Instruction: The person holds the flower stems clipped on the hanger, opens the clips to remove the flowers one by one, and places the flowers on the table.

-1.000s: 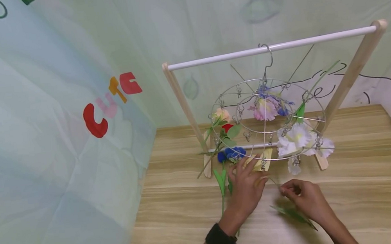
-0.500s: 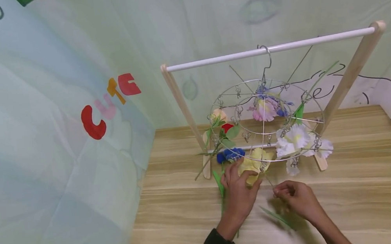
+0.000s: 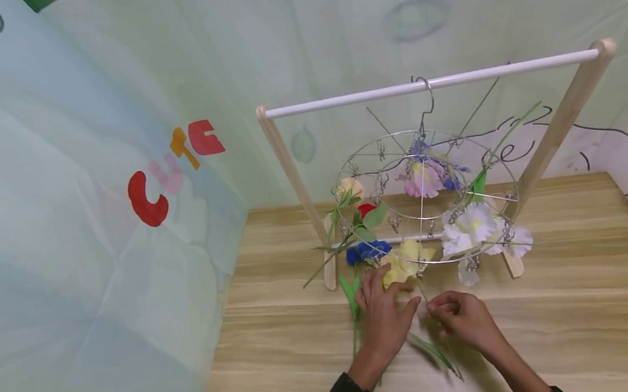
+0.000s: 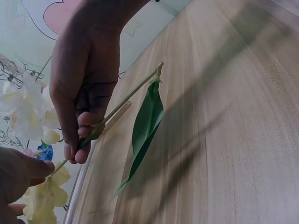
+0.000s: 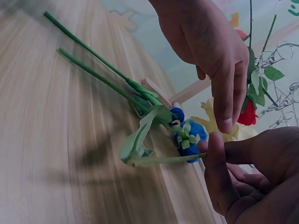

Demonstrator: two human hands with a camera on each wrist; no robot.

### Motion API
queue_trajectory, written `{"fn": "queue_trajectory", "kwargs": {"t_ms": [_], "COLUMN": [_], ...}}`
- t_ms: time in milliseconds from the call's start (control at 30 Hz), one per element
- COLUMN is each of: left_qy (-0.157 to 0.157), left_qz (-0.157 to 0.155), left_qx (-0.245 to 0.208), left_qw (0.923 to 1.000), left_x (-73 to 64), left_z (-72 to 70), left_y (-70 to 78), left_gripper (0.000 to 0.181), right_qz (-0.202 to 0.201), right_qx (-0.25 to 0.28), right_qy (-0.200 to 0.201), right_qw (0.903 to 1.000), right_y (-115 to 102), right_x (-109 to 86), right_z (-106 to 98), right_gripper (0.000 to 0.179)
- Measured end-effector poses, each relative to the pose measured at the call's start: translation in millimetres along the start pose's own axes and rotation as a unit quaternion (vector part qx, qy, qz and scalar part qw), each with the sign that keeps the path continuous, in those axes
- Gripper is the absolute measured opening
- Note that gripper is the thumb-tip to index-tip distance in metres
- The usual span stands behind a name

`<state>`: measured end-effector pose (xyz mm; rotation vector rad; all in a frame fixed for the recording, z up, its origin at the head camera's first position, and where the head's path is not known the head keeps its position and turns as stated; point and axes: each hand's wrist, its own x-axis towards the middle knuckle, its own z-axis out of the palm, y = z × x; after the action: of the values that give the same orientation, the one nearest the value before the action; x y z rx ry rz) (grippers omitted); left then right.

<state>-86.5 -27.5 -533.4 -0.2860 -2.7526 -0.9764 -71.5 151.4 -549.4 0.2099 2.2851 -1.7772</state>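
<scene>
A pale printed backdrop [image 3: 299, 46], with CUTE in coloured letters on its left, surrounds a wood-grain tabletop [image 3: 287, 331]. On this stands a wooden stand [image 3: 361, 97] with a white crossbar, from which hangs a round wire hanger [image 3: 423, 219] ringed with small clips. In front are a person's two bare hands. The left hand [image 3: 385, 318] has its fingers at the petals, thumb held apart; the right hand [image 3: 468, 320] pinches a stem between thumb and fingertips. That stem belongs to a yellow flower [image 3: 402, 263], its bloom at the hanger's front edge, its stem slanting down towards the person. White flowers [image 3: 473, 228] hang at the hanger's right, a pink flower [image 3: 423, 178] at the back, and a peach flower [image 3: 351, 189] at the left. Blue flowers [image 3: 373, 250] lie below, left of the yellow bloom. A narrow green leaf [image 4: 148, 119] grows near the pinched stem's lower end. Whether a clip grips this stem, I cannot tell.
</scene>
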Motion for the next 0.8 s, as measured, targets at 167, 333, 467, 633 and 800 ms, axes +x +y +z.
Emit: {"fn": "queue_trajectory", "kwargs": {"t_ms": [167, 333, 467, 633, 800], "left_qy": [-0.023, -0.020, -0.026, -0.066, -0.090], "left_qz": [-0.012, 0.002, 0.011, -0.008, -0.018], "left_qx": [0.001, 0.011, 0.017, 0.027, 0.031], "left_qw": [0.9996, 0.9997, 0.9995, 0.9974, 0.9953], "left_x": [-1.8, -2.8, -3.5, -3.1, -2.8], "left_z": [2.5, 7.1, 8.3, 6.9, 6.0], "left_y": [-3.4, -7.3, -8.3, -6.5, -7.0], "left_gripper": [0.022, 0.023, 0.024, 0.025, 0.024], "right_qz": [0.000, -0.001, -0.004, -0.007, -0.012], "right_qx": [0.009, 0.010, 0.003, -0.004, -0.009], "right_qy": [0.006, 0.021, 0.031, 0.035, 0.041], "right_qw": [0.9999, 0.9997, 0.9995, 0.9994, 0.9991], "right_y": [2, 3, 5, 7, 6], "right_x": [2.1, 5.2, 9.2, 13.4, 17.4], "right_z": [5, 8, 10, 12, 15], "right_gripper": [0.017, 0.015, 0.015, 0.016, 0.013]}}
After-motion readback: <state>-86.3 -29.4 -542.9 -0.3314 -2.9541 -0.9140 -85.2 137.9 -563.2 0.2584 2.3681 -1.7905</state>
